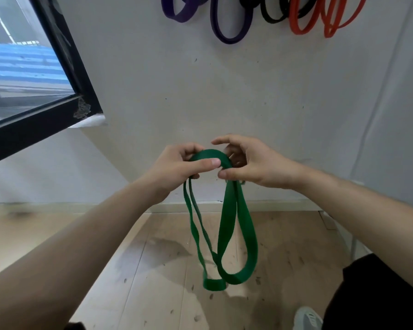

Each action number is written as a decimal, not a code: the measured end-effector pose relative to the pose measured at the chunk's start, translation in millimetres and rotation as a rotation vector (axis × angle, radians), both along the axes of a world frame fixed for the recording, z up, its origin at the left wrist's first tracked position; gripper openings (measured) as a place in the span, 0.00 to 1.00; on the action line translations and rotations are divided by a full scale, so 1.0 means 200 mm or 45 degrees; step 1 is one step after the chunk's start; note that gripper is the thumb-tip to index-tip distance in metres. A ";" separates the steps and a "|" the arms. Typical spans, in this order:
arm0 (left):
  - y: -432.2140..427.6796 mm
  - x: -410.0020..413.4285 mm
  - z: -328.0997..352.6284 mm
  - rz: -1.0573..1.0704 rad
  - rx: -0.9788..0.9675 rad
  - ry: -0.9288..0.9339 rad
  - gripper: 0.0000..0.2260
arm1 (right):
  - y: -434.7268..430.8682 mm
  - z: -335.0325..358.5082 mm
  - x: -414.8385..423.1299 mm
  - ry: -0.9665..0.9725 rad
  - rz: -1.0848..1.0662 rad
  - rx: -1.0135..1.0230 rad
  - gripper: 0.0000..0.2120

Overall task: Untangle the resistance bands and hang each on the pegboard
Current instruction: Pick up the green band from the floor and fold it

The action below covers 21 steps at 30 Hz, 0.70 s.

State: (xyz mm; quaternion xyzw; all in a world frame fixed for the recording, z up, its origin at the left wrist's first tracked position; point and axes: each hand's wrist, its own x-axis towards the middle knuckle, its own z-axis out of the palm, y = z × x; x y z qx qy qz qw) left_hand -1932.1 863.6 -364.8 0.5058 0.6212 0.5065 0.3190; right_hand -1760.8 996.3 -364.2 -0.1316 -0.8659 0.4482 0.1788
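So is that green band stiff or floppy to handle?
Probably floppy: the green band droops in slack, twisted loops below the left hand and right hand. It looks light, too, since fingertips alone seem to hold it.

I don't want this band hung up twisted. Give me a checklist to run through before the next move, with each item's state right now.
1. Left hand grips the green band at its top fold: ok.
2. Right hand pinches the same fold: ok.
3. Only one band in hand, with no other colour caught in it: ok.
4. Hanging strands free of crossings: not ok; they cross near the bottom.
5. Free peg on the wall: cannot tell; the purple bands, black band and red bands hang there, but their pegs are cut off at the picture's top edge.
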 end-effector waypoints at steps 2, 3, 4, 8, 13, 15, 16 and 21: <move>0.00 0.03 0.00 -0.007 0.028 0.047 0.13 | 0.01 -0.03 0.00 -0.050 0.067 -0.111 0.28; 0.01 0.04 0.01 -0.005 0.044 0.056 0.11 | 0.02 -0.04 0.00 -0.071 0.096 -0.173 0.26; 0.01 0.05 0.01 0.004 0.061 0.054 0.09 | 0.02 -0.07 0.00 -0.100 0.111 -0.218 0.23; 0.00 0.05 0.04 0.079 0.150 -0.001 0.06 | 0.05 -0.17 0.01 -0.263 0.109 -0.292 0.15; -0.02 0.00 0.08 0.143 0.273 -0.141 0.10 | 0.06 -0.25 -0.02 -0.265 0.102 -0.418 0.16; -0.03 -0.01 0.08 0.160 0.291 -0.165 0.11 | 0.06 -0.25 -0.03 -0.235 0.063 -0.404 0.16; -0.03 -0.01 0.08 0.155 0.288 -0.165 0.11 | 0.05 -0.24 -0.04 -0.208 0.050 -0.390 0.15; -0.04 -0.01 0.09 0.119 0.273 -0.133 0.11 | 0.00 -0.19 -0.10 -0.027 0.083 -0.464 0.13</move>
